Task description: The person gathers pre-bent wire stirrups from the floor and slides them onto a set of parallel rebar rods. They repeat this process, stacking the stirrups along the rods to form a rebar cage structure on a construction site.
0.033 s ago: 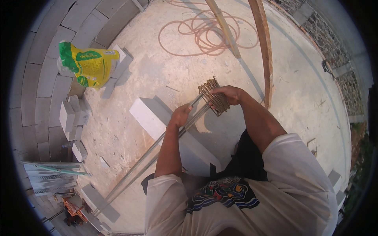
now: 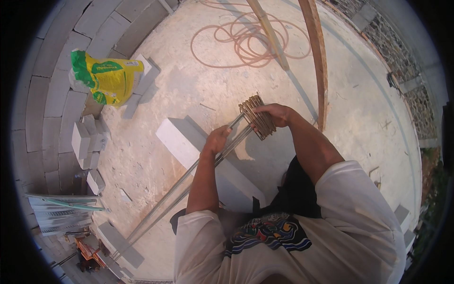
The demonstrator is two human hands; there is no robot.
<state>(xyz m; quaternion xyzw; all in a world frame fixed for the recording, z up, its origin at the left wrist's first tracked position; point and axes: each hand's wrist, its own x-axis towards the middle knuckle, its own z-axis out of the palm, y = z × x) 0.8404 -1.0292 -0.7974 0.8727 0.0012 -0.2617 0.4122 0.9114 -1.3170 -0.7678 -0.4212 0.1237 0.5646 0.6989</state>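
Rods [image 2: 232, 146] run into the rings [image 2: 249, 105]; the left hand's [image 2: 216, 140] fingers grip one, seemingly steadying it, the right hand's [image 2: 275, 114] pinch the rings, likely keeping them bunched.

Left hand [image 2: 217, 139] gripping long rods [image 2: 238, 139], right hand [image 2: 276, 114] holding stacked, apparently metal rings [image 2: 264, 122], pale block [image 2: 236, 183] below

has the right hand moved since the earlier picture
No, no visible shift: the right hand, on the stack of bent metal rings, sits just as far left of the brown wooden post.
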